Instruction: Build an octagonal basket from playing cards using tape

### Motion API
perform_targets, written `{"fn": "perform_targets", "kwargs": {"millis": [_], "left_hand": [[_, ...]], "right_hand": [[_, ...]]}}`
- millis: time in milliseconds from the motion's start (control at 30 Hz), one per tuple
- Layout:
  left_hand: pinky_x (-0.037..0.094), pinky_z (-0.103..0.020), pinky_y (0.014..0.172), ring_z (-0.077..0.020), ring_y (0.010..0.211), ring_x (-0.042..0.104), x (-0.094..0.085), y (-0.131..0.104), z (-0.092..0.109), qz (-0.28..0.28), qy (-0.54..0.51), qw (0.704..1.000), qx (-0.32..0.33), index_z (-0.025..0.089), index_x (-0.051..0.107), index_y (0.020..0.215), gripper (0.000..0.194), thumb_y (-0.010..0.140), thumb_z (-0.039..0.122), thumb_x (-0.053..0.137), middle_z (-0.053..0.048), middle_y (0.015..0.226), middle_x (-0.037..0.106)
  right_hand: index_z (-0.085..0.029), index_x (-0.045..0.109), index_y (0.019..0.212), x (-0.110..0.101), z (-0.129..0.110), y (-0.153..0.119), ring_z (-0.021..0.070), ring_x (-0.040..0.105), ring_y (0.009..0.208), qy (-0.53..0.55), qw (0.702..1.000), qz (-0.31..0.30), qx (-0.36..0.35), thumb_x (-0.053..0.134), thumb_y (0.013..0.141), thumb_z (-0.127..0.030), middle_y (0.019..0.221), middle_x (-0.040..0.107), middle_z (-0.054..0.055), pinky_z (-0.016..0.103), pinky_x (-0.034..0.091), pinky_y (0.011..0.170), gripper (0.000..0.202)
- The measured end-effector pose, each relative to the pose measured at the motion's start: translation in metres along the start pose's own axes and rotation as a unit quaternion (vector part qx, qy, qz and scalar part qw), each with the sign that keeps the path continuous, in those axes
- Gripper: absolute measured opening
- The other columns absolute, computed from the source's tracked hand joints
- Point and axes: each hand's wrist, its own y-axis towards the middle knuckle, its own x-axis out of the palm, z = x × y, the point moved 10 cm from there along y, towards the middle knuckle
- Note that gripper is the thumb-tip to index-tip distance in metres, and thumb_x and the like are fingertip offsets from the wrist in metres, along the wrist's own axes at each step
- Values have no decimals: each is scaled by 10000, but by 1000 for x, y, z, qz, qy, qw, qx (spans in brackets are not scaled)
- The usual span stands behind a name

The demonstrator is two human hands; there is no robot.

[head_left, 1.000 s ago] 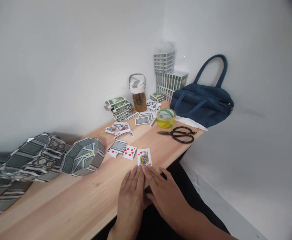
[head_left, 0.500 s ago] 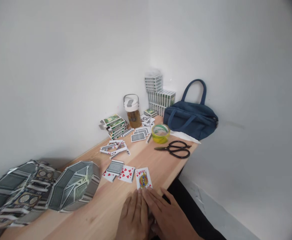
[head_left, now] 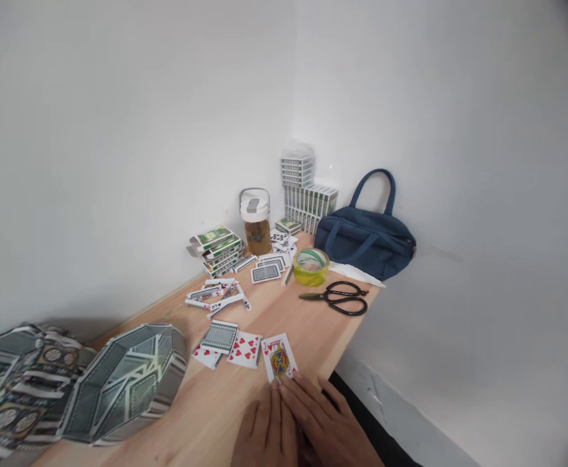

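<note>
A jack of hearts (head_left: 278, 356) lies face up near the front of the wooden table. My left hand (head_left: 268, 425) rests flat with its fingers stretched out, the tips at the card's lower edge. Beside it, my right hand (head_left: 325, 418) is also flat, its fingertips on the card's bottom edge and its thumb side hidden. Left of the jack are a hearts card (head_left: 245, 349) and a face-down card (head_left: 220, 336) overlapping another hearts card (head_left: 206, 357). Folded card strips (head_left: 218, 298) lie in a loose pile behind these.
Black scissors (head_left: 335, 298) and a yellow tape roll (head_left: 311, 267) lie toward the right edge. Behind stand a jug (head_left: 257, 230), card boxes (head_left: 222, 246), taller box stacks (head_left: 308, 198) and a blue bag (head_left: 366, 240). Structures built from cards (head_left: 128, 383) occupy the left.
The view has shifted a little, so the table things sit slightly lower in it. Both hands stay flat at the lower edge of the jack of hearts.
</note>
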Motion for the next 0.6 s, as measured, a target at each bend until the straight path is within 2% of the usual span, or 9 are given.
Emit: {"fn": "perform_targets", "kwargs": {"millis": [233,433,600], "left_hand": [[440,-329,809,-201,893,685,4,-4,-5,5,-21,1000,7,152,677,960,280,896,149,405,-90,938,755],[435,-340,795,-197,899,685,4,-3,-5,-4,-23,1000,11,157,679,956,306,926,165,374,-70,953,755],[436,-326,767,-197,907,680,3,-2,-5,-10,-25,1000,14,160,684,952,305,915,155,382,-76,960,754]], "right_hand": [[-174,475,1372,3,-1,2,123,440,1306,-19,1000,-5,8,438,878,-128,1389,552,-25,289,313,1066,497],[-177,387,1437,7,1,0,125,411,1333,-1,1000,-15,15,466,890,-155,1386,559,-4,296,317,1072,553],[-187,430,1409,7,3,0,131,410,1331,3,1000,-7,16,444,908,-166,1396,547,-23,303,299,1076,502]]}}
